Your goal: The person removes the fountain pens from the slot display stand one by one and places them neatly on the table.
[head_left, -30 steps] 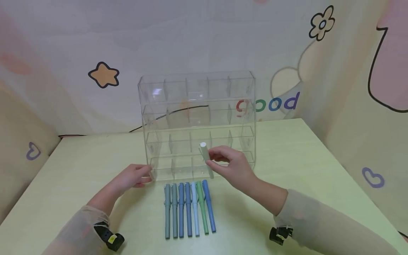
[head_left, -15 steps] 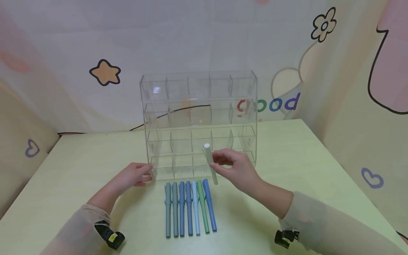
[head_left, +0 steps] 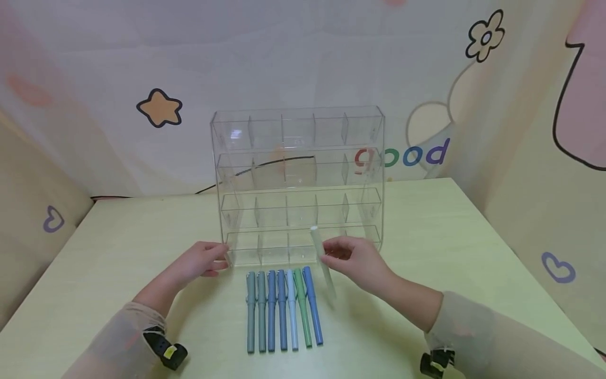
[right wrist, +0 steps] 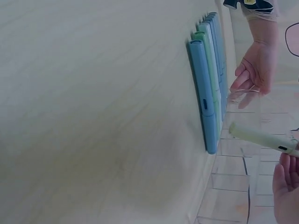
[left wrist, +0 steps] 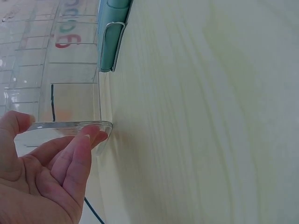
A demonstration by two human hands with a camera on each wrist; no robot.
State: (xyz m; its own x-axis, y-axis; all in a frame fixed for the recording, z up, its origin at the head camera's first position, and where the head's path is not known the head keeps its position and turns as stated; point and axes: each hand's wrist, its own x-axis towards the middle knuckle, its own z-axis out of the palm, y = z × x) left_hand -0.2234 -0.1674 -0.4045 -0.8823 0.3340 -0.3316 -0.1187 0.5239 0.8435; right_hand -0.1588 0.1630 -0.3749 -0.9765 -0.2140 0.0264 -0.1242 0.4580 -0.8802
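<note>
A clear acrylic rack (head_left: 300,255) with tiered compartments stands on the table. At its lower left corner my left hand (left wrist: 51,172) grips the side panel, thumb on one face and fingers on the other. My right hand (head_left: 361,263) pinches a pale green pen (head_left: 325,269) between thumb and fingers, in front of the rack's lower right part. This pen leans, its white-tipped end up and its other end toward the table. Just left of it lies a row of capped pens: grey-green pens (head_left: 256,310), darker blue pens (head_left: 276,310), a light blue pen (head_left: 291,310), a green pen (head_left: 303,308) and a blue pen (head_left: 313,308).
The pale yellow-green table (head_left: 142,231) ends at a printed cloth (head_left: 284,63) behind the rack, and cloth also hangs at both sides. A small black wrist camera (head_left: 165,350) sits on the left sleeve, another on the right.
My right hand has moved down, to the right and nearer with the pale green pen, bringing its lower end beside the row. The left hand stays at the rack's corner.
</note>
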